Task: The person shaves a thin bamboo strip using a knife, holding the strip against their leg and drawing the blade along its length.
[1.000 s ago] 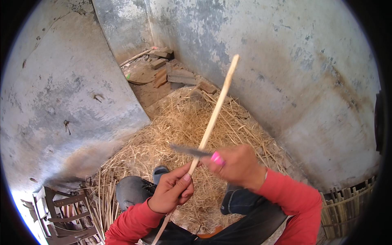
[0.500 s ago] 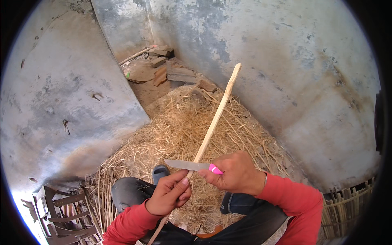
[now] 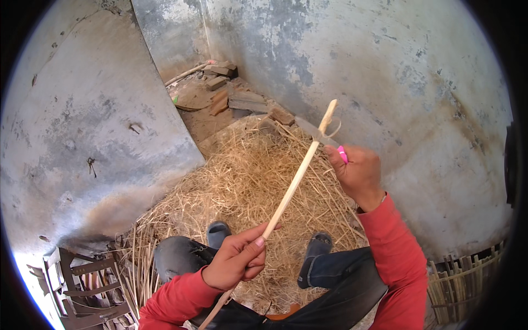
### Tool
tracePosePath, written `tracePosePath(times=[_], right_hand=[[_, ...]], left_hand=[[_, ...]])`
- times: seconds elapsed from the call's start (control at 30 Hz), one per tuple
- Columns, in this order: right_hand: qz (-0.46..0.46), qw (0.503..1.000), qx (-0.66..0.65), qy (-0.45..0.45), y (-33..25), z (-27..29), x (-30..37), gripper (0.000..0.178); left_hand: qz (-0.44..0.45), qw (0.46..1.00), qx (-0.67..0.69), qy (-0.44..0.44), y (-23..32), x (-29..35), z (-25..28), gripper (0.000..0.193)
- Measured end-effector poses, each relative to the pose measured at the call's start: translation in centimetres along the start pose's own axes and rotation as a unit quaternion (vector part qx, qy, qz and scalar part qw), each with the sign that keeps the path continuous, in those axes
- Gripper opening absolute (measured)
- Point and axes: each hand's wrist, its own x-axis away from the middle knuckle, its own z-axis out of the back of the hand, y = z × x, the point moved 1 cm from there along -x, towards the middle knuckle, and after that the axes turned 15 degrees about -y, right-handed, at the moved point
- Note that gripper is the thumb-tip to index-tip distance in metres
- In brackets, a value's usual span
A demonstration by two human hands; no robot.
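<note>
A long pale wooden stick slants up and away from my lap, its lower end passing under my left forearm. My left hand is closed around it at its lower part, thumb on top. Farther up, my right hand grips a knife by its pink handle, most of which the fingers cover. The blade lies across the stick near its far end. A thin curled shaving stands off the wood beside the blade.
Shavings and straw-like strips cover the floor around my feet. Bricks lie in the far corner between grey walls. A broken wooden chair is at the lower left; a slatted wooden basket or fence stands lower right.
My right hand has pushed the knife up along the stick, from beside my left hand to near the far end. A shaving has curled up there. My left hand has barely moved.
</note>
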Motion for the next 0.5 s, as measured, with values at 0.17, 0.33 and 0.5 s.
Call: tracePosePath(times=[0.17,0.33,0.5], right_hand=[[-0.021,0.999,-0.026,0.004,-1.9,0.8,-0.2,0.054],[0.019,0.974,-0.121,-0.189,-7.0,-1.0,3.0,0.053],[0.110,0.958,-0.082,-0.251,-8.5,-2.1,4.6,0.057]], left_hand=[[-0.002,1.000,-0.019,0.001,-0.2,-0.3,-0.2,0.047],[-0.032,0.998,-0.055,0.016,-0.4,-0.4,0.6,0.047],[-0.012,0.998,-0.047,0.034,-0.6,-0.3,0.7,0.045]])
